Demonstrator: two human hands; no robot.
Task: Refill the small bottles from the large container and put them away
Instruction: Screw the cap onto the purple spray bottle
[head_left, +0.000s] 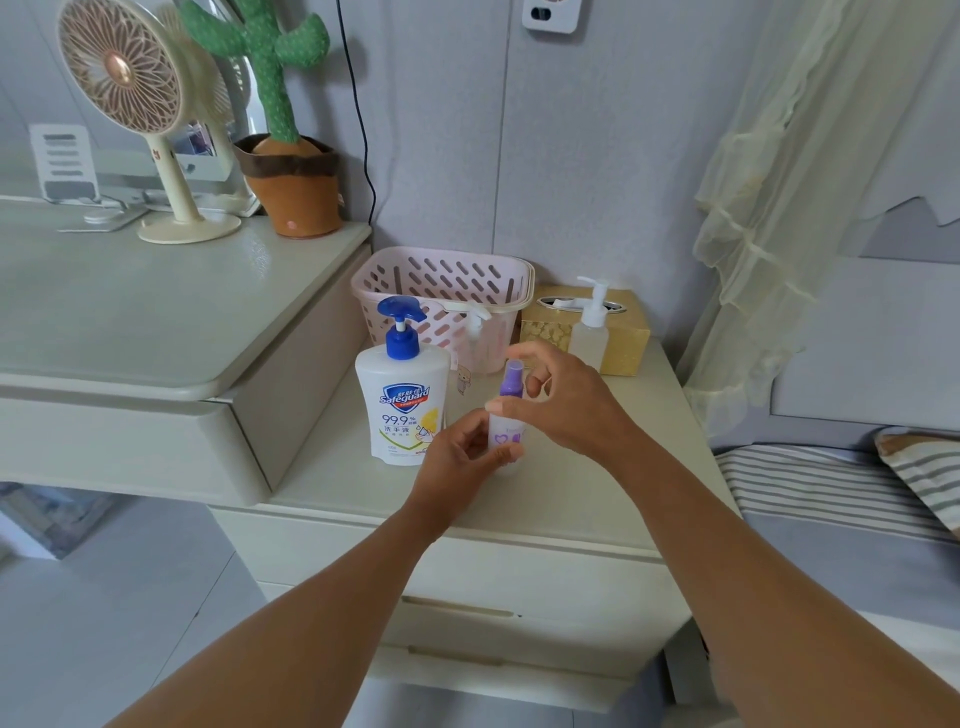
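Note:
A small clear bottle with a purple cap (506, 415) stands on the cream nightstand (597, 499). My left hand (460, 462) grips its lower body. My right hand (566, 400) pinches the purple cap from above with thumb and fingers. Left of it stands the large white Safeguard pump container (402, 395) with a blue pump. A small clear pump bottle (478, 343) stands behind, in front of the pink basket (447, 283). Another small pump bottle (589, 327) stands at the back right, against the gold tissue box (631, 338).
A higher cream desk (156, 322) on the left carries a fan (135, 114) and a plush cactus in a pot (291, 130). A bed with striped bedding (831, 488) and a sheer curtain (779, 208) lie to the right. A black cable (363, 130) hangs on the wall.

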